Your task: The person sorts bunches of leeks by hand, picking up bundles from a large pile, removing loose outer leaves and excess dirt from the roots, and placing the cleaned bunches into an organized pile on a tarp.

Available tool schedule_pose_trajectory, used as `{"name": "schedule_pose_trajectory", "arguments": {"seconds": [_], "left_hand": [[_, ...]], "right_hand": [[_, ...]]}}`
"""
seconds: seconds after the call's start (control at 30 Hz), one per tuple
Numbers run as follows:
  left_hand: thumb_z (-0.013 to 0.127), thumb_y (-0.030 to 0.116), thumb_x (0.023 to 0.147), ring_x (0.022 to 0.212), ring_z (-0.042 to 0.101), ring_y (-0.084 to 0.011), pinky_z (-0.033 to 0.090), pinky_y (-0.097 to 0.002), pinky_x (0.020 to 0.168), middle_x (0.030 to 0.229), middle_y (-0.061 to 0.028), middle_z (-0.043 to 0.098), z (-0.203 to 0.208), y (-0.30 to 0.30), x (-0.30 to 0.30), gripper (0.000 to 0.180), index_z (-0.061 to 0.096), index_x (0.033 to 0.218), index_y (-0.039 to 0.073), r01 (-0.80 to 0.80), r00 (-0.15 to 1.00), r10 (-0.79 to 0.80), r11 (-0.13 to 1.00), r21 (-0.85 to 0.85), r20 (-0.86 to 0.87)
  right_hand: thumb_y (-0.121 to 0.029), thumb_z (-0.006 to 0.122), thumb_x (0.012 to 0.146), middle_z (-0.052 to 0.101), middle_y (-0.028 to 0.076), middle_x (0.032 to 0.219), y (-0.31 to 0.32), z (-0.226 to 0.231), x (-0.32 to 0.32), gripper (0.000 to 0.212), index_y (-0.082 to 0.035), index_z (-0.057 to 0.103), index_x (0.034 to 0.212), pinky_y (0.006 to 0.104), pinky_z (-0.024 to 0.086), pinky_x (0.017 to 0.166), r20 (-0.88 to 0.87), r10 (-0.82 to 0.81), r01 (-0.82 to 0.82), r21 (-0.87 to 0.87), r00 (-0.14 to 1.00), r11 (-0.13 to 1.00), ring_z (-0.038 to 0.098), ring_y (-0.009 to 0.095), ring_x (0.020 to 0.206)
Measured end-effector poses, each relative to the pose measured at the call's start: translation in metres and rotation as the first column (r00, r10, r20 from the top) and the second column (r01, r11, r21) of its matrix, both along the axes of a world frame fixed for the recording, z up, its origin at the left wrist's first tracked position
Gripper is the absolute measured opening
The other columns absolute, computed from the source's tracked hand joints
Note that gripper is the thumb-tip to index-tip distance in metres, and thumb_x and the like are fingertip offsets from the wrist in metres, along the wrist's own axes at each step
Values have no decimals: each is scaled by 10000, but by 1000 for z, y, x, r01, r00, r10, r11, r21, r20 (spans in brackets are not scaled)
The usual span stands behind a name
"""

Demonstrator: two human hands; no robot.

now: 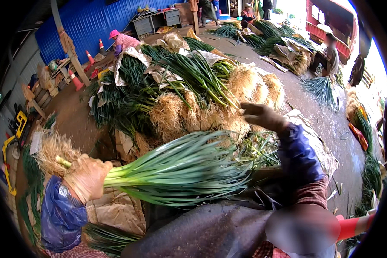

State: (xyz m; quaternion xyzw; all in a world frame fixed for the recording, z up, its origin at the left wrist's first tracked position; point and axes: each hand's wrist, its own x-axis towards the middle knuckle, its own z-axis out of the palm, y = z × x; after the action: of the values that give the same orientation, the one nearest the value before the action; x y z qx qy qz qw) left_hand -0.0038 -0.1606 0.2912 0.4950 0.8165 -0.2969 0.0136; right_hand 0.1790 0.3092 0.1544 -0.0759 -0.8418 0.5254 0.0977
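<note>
My left hand (88, 174), gloved and closed, grips a thick bunch of green onions (172, 165) by the pale stems just above the roots. The tan roots stick out on the left, and the green leaves fan to the right across my dark apron (202, 232). My right hand (264, 117), in a brownish glove, reaches out over the near right side of a big pile of green onions (193, 77). Its fingers are stretched out beside the root ends, with nothing visibly held. Purple sleeve covers show on both forearms.
Brown paper (116, 210) and more green onions (109, 238) lie at lower left. Loose leaves (258, 150) litter the area before the pile. A person in a pink hat (127, 43) bends behind the pile; another person (331, 56) sits at right. Traffic cones (76, 81) stand at left.
</note>
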Motion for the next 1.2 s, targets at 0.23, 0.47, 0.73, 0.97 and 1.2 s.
{"name": "schedule_pose_trajectory", "arguments": {"seconds": [0.23,0.47,0.73,0.97,1.2], "left_hand": [[662,134,629,751,596,-323,423,-447,748,747,-105,570,30,32,15,317,532,918,115,234,948,-230,972,-6,-221],[629,30,658,1026,569,-299,443,-427,898,991,-140,611,51,-65,-25,503,553,1154,68,-166,942,202,975,150,-268],[711,286,799,1016,617,-371,493,-422,827,1060,-218,645,62,-342,-62,522,535,1238,64,-368,658,691,642,672,-300],[723,140,733,1167,537,-315,362,-413,1075,1332,-199,523,-151,-358,-23,454,593,1134,-28,-593,114,338,-732,337,934],[560,153,887,724,641,-248,584,-325,708,795,-118,624,-510,-301,27,160,609,920,4,-398,375,-753,-658,-640,541]], "right_hand": [[-303,815,735,493,207,1366,-147,-34,-46,1095,-20,90,1505,355,396,1046,12,645,-645,-22,764,764,467,261,1273],[-171,629,787,691,87,962,55,-272,-14,401,-110,626,1183,367,517,744,593,326,-621,401,736,673,660,210,858],[-114,631,749,685,102,874,169,-309,22,358,-92,653,1105,341,526,678,593,11,-333,437,805,836,660,220,765],[-136,667,758,680,111,861,118,-310,26,325,-75,653,1077,323,523,639,713,37,-147,93,700,985,651,204,698],[-131,597,812,681,119,1037,123,-283,38,230,-76,691,1014,340,537,685,756,26,-581,480,654,658,658,191,763]]}}
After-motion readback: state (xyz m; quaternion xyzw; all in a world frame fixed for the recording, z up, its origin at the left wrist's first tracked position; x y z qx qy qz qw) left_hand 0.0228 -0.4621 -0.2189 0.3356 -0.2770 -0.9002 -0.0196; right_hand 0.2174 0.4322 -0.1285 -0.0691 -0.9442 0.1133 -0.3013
